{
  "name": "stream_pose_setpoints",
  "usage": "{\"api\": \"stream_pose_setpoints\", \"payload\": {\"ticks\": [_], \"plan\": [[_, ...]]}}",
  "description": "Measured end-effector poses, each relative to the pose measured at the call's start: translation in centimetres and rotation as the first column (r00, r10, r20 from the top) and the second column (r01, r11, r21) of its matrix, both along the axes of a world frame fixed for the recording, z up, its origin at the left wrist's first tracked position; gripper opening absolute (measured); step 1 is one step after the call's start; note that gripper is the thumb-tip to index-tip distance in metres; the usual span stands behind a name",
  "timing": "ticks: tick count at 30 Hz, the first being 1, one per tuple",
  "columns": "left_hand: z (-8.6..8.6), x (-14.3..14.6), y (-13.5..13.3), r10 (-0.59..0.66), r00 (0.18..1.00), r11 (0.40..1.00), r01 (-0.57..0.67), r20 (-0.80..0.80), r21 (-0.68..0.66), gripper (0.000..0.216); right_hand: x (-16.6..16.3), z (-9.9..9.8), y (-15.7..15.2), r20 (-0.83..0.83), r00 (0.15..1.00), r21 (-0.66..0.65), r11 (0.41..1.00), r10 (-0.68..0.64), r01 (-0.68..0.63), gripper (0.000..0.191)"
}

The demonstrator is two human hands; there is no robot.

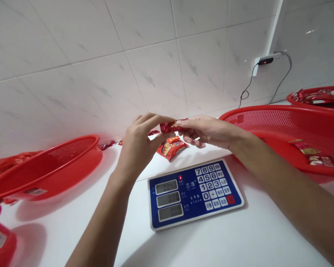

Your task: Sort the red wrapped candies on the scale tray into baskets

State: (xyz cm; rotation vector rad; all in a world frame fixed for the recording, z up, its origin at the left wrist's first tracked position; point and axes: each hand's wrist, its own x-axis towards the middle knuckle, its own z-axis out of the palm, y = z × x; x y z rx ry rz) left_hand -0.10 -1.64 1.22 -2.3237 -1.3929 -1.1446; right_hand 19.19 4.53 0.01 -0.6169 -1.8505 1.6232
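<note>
Between my two hands is a small red snack packet, raised above the weighing pan of a digital scale. My left hand pinches its left end with thumb and fingers. From the other side, my right hand grips the right end, thumb on top and the other fingers curled below. Under the hands, an orange-red snack bag with a noodle picture lies on the white pan. The scale's blue panel has number keys and three displays; the top one appears to read 0.042.
At left stands a large red basket, with another red container nearer. On the right, a red mesh basket holds a few packets; a further basket behind holds more. A power strip with cables hangs on the tiled wall.
</note>
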Motion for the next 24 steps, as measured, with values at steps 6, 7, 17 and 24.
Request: {"api": "stream_pose_setpoints", "payload": {"ticks": [6, 7, 17, 24], "plan": [[-0.6, -0.6, 0.9, 0.023, 0.936, 0.929, 0.110, 0.350, -0.353, 0.048, 0.4, -0.3, 0.3, 0.102, 0.992, 0.254, 0.966, -0.069, 0.041, 0.033], [-0.7, -0.7, 1.1, 0.031, 0.931, 0.903, 0.130, 0.363, -0.410, 0.046, 0.4, -0.4, 0.3, 0.117, 0.991, 0.269, 0.963, -0.064, 0.031, 0.033], [-1.5, -1.1, 2.2, -0.007, 0.941, 0.884, 0.164, 0.338, -0.438, 0.036, -0.2, -1.2, 1.0, 0.167, 0.979, 0.268, 0.961, -0.114, 0.066, 0.029], [-1.9, -1.5, 2.6, 0.130, 0.890, 0.939, 0.031, 0.436, -0.342, 0.038, 3.7, 2.1, -1.1, 0.157, 0.794, 0.530, 0.729, -0.587, 0.434, 0.037]]}}
